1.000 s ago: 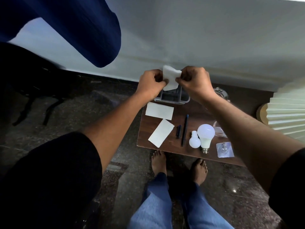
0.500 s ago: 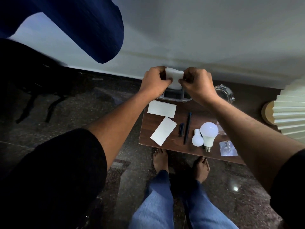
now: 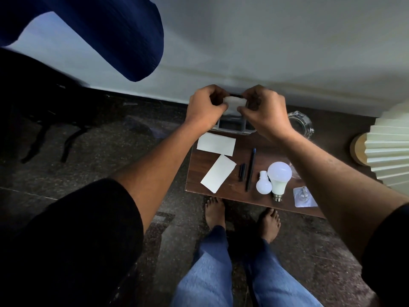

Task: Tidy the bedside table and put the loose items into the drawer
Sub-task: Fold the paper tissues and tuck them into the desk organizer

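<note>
- Fingers of both hands are curled in tight, and each thumb and forefinger pinches one end of a small folded white paper. The left hand takes its left end and the right hand its right end, with the paper held up above the far left corner of the bedside table.
- Nearest the camera are legs in blue jeans and two bare feet on a dark speckled floor, toes at the table's front edge.
- Near the front edge of the dark wooden top lie a clear packet on the right, a large white bulb with its metal cap pointing toward the feet, and a small white bulb touching its left side.
- Left of the bulbs lies a black pen, running front to back, with a short black cap-like piece just beside it.
- Further left a white paper slip lies at a slant, and another slip lies flat behind it, near the back.
- Behind that slip, directly under the hands, sits a grey organiser tray with compartments, its far part hidden by the hands.
- To the right, past the right wrist, stands a clear glass jar.
- At the far right edge is a lamp with a pleated cream shade and a round wooden base.
- Beyond the table rises a pale wall, and dark blue cloth hangs in at the upper left.
</note>
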